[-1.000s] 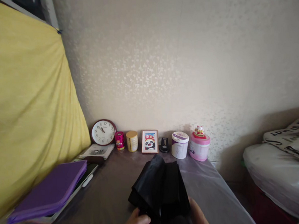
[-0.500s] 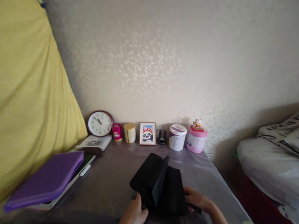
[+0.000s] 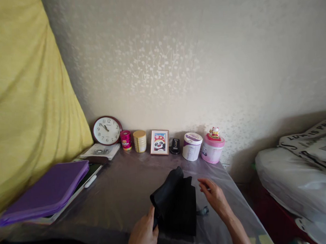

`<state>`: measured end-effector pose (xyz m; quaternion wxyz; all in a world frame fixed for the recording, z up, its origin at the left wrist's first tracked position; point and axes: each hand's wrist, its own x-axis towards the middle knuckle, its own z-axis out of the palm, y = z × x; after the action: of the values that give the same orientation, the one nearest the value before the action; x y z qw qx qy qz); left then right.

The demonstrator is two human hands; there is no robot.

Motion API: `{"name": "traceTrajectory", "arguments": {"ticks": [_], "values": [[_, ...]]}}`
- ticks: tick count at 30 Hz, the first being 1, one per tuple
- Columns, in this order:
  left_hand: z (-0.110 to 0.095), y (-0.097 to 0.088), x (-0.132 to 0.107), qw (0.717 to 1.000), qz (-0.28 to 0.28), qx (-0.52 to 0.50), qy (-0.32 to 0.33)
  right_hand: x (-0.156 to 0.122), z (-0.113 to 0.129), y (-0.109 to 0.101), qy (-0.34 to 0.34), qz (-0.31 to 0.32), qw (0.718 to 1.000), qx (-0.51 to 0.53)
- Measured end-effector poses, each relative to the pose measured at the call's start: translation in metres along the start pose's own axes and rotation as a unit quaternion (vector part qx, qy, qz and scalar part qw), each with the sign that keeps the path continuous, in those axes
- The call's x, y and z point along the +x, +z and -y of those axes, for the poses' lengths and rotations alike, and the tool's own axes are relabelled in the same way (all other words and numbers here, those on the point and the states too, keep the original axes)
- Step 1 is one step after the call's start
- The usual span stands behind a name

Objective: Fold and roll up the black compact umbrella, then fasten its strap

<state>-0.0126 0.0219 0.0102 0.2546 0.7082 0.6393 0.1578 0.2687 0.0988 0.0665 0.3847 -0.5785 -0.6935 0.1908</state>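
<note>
In the lower middle lies a black, floppy, flap-like item (image 3: pixel 181 208), its kind unclear. It has upright folds and looks like stiff cloth or soft leather. My left hand (image 3: pixel 144 230) is closed on its left edge, the thumb on top. My right hand (image 3: pixel 213 196) hovers just to the right of it, apart from it, with loosely bent fingers and nothing visible in them. A short dark strap or tab (image 3: pixel 202 211) sticks out from the item's right side, below my right hand.
Along the wall stand a clock (image 3: pixel 107 130), a pink tin (image 3: pixel 126 140), a yellow-lidded jar (image 3: pixel 139 142), a panda picture frame (image 3: pixel 159 143), a small black device (image 3: pixel 175 146) and two tubs (image 3: pixel 192 147). A purple folder (image 3: pixel 46 193) lies left, by a yellow curtain (image 3: pixel 28 107).
My right hand has let go of the item's right edge and moved up and away. The item's left flap has folded over toward the right. My left hand keeps its hold.
</note>
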Motion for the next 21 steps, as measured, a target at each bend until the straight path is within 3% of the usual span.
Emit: {"name": "traceTrajectory", "arguments": {"ticks": [4, 7, 13, 21], "values": [[-0.002, -0.004, -0.002, 1.000, 0.003, 0.019, -0.009, 0.005, 0.051, 0.028, -0.131, 0.054, 0.989, -0.037], [-0.003, -0.004, -0.003, 1.000, 0.005, 0.029, -0.002, 0.002, 0.070, 0.048, -0.180, 0.093, 0.975, -0.093], [-0.004, -0.001, -0.002, 0.999, 0.012, 0.040, -0.004, 0.007, 0.073, 0.071, -0.204, 0.092, 0.958, -0.179], [-0.005, -0.002, -0.005, 0.999, 0.025, 0.034, -0.018, 0.018, 0.076, 0.076, -0.212, 0.102, 0.948, -0.213]]}}
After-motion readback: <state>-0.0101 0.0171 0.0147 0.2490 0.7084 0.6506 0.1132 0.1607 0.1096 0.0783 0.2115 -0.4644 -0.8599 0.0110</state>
